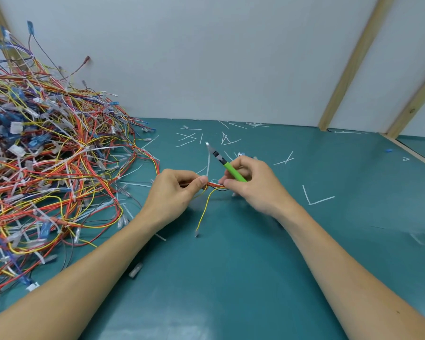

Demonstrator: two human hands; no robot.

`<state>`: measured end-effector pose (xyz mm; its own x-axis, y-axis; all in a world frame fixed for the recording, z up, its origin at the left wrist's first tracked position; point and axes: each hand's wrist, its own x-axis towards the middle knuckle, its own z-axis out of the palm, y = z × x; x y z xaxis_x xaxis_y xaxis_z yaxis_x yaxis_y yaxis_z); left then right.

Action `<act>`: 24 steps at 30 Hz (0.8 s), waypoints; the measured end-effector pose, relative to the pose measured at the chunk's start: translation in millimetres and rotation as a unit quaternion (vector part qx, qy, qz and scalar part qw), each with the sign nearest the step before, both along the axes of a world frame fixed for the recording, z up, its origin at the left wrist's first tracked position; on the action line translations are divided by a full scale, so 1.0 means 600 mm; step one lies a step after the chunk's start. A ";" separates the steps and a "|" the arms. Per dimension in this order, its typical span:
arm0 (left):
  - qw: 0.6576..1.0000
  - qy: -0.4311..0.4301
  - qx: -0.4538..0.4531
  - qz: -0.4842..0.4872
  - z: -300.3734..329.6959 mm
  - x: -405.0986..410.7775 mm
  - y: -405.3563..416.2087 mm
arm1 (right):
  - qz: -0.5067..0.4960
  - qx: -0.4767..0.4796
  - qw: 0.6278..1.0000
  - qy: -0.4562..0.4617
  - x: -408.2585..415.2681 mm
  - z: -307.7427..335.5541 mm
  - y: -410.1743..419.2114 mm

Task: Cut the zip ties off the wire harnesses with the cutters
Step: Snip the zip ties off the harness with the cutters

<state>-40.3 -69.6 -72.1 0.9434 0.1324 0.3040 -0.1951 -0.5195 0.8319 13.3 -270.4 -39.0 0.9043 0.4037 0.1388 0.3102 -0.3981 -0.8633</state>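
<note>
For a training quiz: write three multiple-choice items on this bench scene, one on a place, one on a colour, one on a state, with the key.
1. Where is the big wire pile?
A. left of the hands
B. right of the hands
C. on the wall

2. What colour are the cutters' handles?
A. red
B. green
C. black

3. What is the left hand doing?
A. lying flat
B. pointing
C. pinching a wire bundle

Key: 1 A, the pile fills the mat's left side. 2 B, green shows in the right hand. 3 C, thumb and fingers close on the red wires.

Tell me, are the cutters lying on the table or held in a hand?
Held. The right hand grips the green-handled cutters off the table, tip pointing up and away, while also pinching the wire harness.
</note>
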 end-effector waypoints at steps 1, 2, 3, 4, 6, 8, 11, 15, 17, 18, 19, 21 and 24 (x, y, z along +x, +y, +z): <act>1.000 -0.006 -0.018 -0.006 0.000 0.000 0.001 | 0.004 -0.001 1.000 0.002 -0.002 -0.001 0.002; 0.999 -0.008 -0.039 -0.016 0.000 0.001 0.002 | 0.006 0.002 1.000 0.003 -0.003 -0.002 0.003; 0.998 -0.007 -0.057 -0.025 0.000 0.002 0.003 | 0.005 0.004 1.000 0.003 -0.004 -0.003 0.004; 0.997 -0.004 -0.070 -0.031 0.000 0.003 0.004 | 0.005 0.007 1.000 0.003 -0.004 -0.004 0.005; 0.996 0.003 -0.087 -0.035 -0.002 0.004 0.002 | 0.005 0.011 1.000 0.010 -0.004 -0.006 0.005; 0.995 0.009 -0.093 -0.033 -0.005 0.005 -0.001 | 0.006 0.009 1.000 0.016 -0.003 -0.008 0.006; 1.000 -0.005 0.027 0.009 -0.007 0.004 -0.002 | -0.014 0.006 1.000 0.019 -0.001 -0.012 0.007; 0.978 -0.085 0.180 0.065 0.006 -0.002 -0.006 | -0.068 0.026 0.997 0.022 -0.002 -0.011 0.013; 0.984 -0.097 0.145 0.046 0.008 -0.003 -0.010 | -0.081 0.039 0.995 0.033 -0.002 -0.010 0.014; 0.989 -0.091 0.113 0.034 0.007 -0.003 -0.011 | -0.077 0.039 0.995 0.042 -0.002 -0.011 0.014; 0.993 -0.078 0.082 0.022 0.005 -0.003 -0.012 | -0.069 0.035 0.996 0.051 -0.002 -0.012 0.013; 0.999 -0.042 0.034 0.004 0.004 -0.002 -0.011 | -0.056 0.028 0.996 0.057 -0.002 -0.013 0.012; 1.000 0.002 -0.003 -0.009 0.002 0.000 -0.002 | -0.067 0.025 0.997 0.018 0.006 -0.007 0.001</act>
<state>-40.1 -71.0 -70.7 0.9465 0.1179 0.3003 -0.2015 -0.5108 0.8357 16.7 -269.7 -43.0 0.9543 0.2723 0.1231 0.2263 -0.3894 -0.8928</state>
